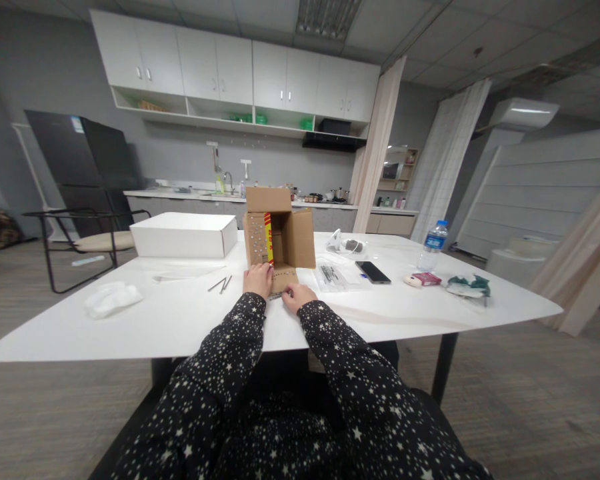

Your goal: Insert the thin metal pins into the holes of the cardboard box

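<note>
A cardboard box (301, 240) lies on its side with its open mouth towards me. Its left flap carries small pale dots and a red-and-yellow strip (269, 237). My left hand (258, 280) is closed at the lower left edge of the box, its fingers curled against the cardboard. Beside the lower flap, my right hand (299, 297) pinches the end of a thin metal screw (276, 295), which lies between the two hands near the tabletop. The fingertips are small and partly hidden. More loose long screws (221, 285) rest on the table to the left.
The white table (180, 333) also bears a white box (180, 237), crumpled white plastic (113, 298), a clear case with small metal parts (333, 277), a phone (373, 272), a pink packet (427, 279), a water bottle (433, 247) and a green-and-white bundle (467, 287).
</note>
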`<state>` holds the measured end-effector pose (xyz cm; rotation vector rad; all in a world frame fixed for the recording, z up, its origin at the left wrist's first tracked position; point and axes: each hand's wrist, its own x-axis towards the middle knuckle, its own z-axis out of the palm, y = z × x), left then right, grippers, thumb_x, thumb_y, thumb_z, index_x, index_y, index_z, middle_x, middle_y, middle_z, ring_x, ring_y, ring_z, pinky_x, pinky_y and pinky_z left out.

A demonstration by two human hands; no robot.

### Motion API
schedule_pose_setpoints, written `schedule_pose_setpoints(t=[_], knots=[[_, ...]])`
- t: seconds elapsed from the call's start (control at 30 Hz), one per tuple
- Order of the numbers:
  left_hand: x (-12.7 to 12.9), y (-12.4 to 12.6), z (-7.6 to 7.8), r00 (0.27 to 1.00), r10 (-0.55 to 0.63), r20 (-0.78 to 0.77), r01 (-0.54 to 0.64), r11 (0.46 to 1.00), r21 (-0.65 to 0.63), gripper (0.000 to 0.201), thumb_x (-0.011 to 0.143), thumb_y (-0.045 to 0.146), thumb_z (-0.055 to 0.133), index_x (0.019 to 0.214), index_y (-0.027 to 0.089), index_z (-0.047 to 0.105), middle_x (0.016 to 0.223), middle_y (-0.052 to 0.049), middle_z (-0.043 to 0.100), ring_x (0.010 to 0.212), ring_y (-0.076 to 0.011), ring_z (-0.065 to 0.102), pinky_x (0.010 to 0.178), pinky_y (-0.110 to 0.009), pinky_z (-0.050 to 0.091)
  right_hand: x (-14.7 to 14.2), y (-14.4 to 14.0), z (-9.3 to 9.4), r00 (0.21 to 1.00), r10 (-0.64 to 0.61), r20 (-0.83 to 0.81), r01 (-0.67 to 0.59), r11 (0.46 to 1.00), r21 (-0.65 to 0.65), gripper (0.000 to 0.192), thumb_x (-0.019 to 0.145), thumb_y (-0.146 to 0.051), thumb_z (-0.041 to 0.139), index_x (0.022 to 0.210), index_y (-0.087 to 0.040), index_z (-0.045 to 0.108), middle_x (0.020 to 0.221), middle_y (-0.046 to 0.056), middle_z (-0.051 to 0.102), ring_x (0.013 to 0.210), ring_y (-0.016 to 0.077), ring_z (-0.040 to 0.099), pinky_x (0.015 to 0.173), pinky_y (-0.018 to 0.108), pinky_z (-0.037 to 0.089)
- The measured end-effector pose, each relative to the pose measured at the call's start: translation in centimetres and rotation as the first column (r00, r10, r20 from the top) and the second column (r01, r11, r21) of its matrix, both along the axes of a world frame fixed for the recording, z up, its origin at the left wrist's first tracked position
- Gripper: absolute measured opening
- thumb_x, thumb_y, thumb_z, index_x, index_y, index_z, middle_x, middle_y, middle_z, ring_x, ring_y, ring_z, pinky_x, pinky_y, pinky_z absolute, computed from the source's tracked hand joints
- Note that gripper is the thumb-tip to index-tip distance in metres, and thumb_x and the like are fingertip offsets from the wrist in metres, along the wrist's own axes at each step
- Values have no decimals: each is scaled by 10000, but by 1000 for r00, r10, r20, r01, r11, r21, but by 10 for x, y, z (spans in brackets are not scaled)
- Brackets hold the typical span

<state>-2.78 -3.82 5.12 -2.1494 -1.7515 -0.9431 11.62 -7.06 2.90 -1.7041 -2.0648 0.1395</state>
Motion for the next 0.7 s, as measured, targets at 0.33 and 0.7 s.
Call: schedule_pose_setpoints(t=[0.33, 0.7], knots=[[-2, 0, 2, 1000, -18, -24, 18, 1000, -19, 312, 915, 291, 364, 963, 157, 641, 960, -104, 665, 949, -245, 581, 790, -346, 421, 0, 0, 1, 1000, -3, -7, 3, 1000, -11, 241, 813, -358, 487, 930, -266, 676, 846, 15, 688, 812, 182, 611, 673, 259, 409], [3, 7, -5, 989, -138, -52, 137, 990, -27, 315, 913, 271, 381, 1020, 156, 654, 988, -98, 672, 942, -222, 595, 848, -327, 453, -1, -2, 5, 1000, 8, -10, -8, 1000, -21, 240, 810, -342, 490, 939, -263, 676, 883, 18, 690, 829, 181, 606, 679, 255, 410]])
